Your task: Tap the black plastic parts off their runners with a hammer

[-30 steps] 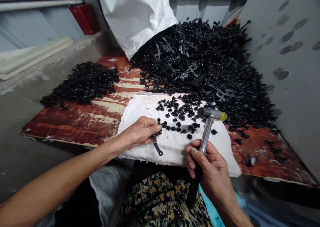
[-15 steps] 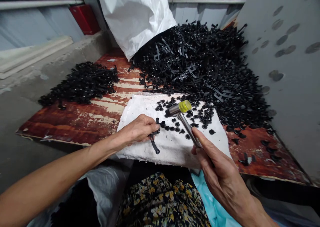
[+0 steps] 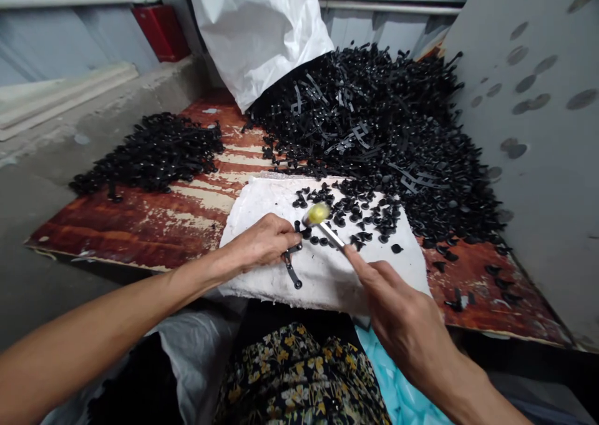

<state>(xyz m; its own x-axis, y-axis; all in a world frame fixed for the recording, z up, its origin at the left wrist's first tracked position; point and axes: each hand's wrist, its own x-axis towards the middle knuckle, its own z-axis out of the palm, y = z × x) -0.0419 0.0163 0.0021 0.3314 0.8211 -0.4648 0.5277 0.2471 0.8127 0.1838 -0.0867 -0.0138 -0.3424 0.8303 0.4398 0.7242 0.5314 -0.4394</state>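
My left hand [image 3: 269, 239] is closed on a black plastic strip [image 3: 292, 271] with round ends, holding it against the white cloth [image 3: 262, 288]. Part of the strip is hidden under the fingers. In my right hand [image 3: 397, 300] is the handle of a small mallet [image 3: 319, 214], its yellow face slightly blurred, just right of my left fingertips. Whether the mallet head touches anything, I cannot tell. Small round black caps [image 3: 322, 241] lie in a short row near the mallet, and more are scattered behind it on the cloth.
A big heap of black parts [image 3: 374, 119] spills from a white sack [image 3: 262, 38] at the back. Another pile [image 3: 154, 153] lies on the left of the worn red board [image 3: 140, 225]. A spotted grey panel [image 3: 533, 131] stands at the right.
My right hand has swung the mallet left and lower, so its head is now close to my left fingertips. My left hand still holds the strip in nearly the same place.
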